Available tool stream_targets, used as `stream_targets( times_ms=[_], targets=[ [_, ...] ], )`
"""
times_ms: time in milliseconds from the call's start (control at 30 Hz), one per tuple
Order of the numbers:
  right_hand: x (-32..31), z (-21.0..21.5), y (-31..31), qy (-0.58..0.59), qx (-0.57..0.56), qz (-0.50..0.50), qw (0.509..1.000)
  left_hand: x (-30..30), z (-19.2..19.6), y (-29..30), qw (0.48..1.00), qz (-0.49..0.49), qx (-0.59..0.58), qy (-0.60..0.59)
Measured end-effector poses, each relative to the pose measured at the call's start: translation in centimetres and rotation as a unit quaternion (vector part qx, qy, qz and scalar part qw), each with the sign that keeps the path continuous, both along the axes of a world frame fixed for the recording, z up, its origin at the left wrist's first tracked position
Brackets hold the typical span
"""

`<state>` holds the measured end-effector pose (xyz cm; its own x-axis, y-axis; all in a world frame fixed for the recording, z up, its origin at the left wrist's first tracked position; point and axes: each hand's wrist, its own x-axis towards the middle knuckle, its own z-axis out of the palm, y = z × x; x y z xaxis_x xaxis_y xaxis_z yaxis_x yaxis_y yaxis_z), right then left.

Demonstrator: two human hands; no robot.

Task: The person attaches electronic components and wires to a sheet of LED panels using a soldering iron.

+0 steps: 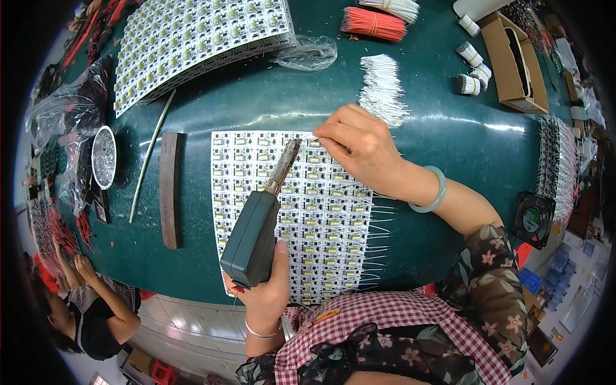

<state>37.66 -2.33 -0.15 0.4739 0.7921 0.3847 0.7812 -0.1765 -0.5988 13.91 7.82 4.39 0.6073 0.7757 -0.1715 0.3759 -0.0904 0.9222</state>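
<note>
My left hand (269, 292) is closed round the handle of a dark green soldering gun (251, 237), whose worn metal barrel points up and away. Its tip ends over the far rows of a white LED circuit board sheet (250, 186). Beside that tip, the thumb and fingers of my right hand (362, 144) are pinched together at the sheet's far edge, on what looks like a thin white wire mostly hidden by the fingers. Many thin wires (378, 237) stick out past the sheet's right side. A pile of loose white wires (383, 90) lies just beyond my right hand.
A curved stack of LED sheets (199, 48) stands far left. Left of my work lie a dark bar (170, 189), a thin rod (153, 154) and a bowl (104, 157). Rightward are a cardboard box (513, 64) and a small fan (534, 219). Another person (96, 308) works at lower left.
</note>
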Motion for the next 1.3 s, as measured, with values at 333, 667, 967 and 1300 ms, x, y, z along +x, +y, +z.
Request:
stream_targets(
  times_ms=[333, 667, 967, 1300],
  targets=[
    [0.0, 0.0, 0.1, -0.002, -0.005, 0.006, 1.000, -0.1, 0.6, 0.0, 0.998, 0.024, -0.050, 0.040],
    [0.1, 0.0, 0.1, -0.009, -0.005, 0.007, 1.000, -0.6, -0.1, 0.2, 1.000, 0.002, 0.020, -0.018],
    [0.0, 0.0, 0.1, -0.009, 0.001, 0.005, 1.000, -0.5, 0.2, 0.1, 1.000, 0.002, 0.015, -0.021],
    [-1.3, 1.1, 0.0, -0.066, 0.030, 0.016, 0.997, -0.8, 0.8, 0.1, 0.999, 0.011, -0.035, -0.021]
  ],
)
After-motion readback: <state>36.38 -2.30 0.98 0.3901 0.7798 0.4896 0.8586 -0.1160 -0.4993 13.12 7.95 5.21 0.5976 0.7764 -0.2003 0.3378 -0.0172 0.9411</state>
